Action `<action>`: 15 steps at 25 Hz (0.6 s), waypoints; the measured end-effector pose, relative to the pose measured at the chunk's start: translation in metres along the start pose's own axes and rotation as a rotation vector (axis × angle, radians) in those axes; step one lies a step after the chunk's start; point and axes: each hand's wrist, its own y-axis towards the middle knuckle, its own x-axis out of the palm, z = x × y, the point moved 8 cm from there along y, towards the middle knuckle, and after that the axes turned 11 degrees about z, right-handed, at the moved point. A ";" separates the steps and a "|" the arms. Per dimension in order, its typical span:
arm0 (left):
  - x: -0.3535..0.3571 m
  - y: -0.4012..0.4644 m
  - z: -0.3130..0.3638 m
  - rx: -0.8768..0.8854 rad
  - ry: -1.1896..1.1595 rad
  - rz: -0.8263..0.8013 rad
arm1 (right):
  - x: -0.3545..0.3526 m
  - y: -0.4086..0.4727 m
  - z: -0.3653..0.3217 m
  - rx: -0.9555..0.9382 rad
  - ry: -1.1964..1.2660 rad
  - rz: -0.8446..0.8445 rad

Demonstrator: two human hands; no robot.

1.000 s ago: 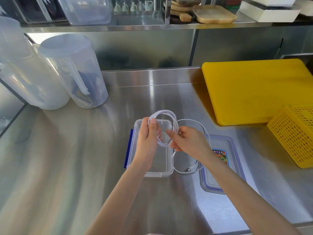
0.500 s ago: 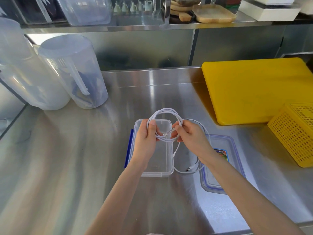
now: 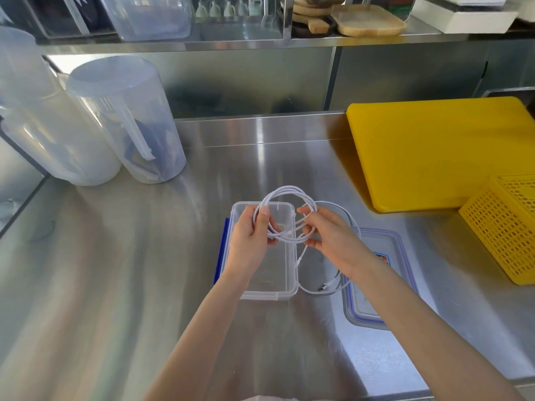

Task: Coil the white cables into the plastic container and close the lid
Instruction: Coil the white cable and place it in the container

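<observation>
A white cable (image 3: 285,192) is looped into a coil held above the clear plastic container (image 3: 272,292), which stands open on the steel counter. My left hand (image 3: 250,237) grips the coil's left side, thumb over the loops. My right hand (image 3: 330,238) pinches the loops at the right side. The cable's loose tail hangs down to a plug end (image 3: 325,286) lying on the counter between the container and the lid (image 3: 367,316). The lid, clear with a blue rim, lies flat to the right, partly hidden by my right forearm.
A yellow cutting board (image 3: 434,151) and a yellow perforated basket (image 3: 503,230) sit at the right. Two translucent jugs (image 3: 127,120) stand at the back left. A shelf above holds a clear bin (image 3: 150,15) and wooden trays (image 3: 367,20).
Another loop has joined the coil, and less cable trails on the counter. My right hand moved from reaching toward the coil to pinching its right side; my left hand stayed put.
</observation>
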 end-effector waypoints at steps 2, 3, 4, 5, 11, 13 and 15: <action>0.000 -0.002 -0.001 0.001 -0.010 -0.005 | -0.003 0.000 -0.005 -0.080 -0.117 0.053; 0.000 -0.003 -0.002 -0.004 -0.020 -0.005 | -0.004 0.000 -0.008 -0.137 -0.205 0.074; -0.001 -0.003 -0.003 -0.008 -0.024 -0.001 | -0.004 0.000 -0.010 -0.182 -0.278 0.083; -0.002 -0.002 -0.003 -0.010 -0.022 0.005 | -0.003 0.000 -0.010 -0.206 -0.323 0.084; 0.001 -0.004 0.001 -0.056 -0.157 -0.026 | -0.002 0.001 -0.012 -0.234 -0.369 0.072; 0.001 -0.005 0.004 -0.046 -0.191 -0.062 | -0.002 0.002 -0.014 -0.231 -0.363 0.067; 0.003 -0.005 0.006 -0.038 -0.211 -0.097 | -0.002 0.003 -0.012 -0.182 -0.303 0.053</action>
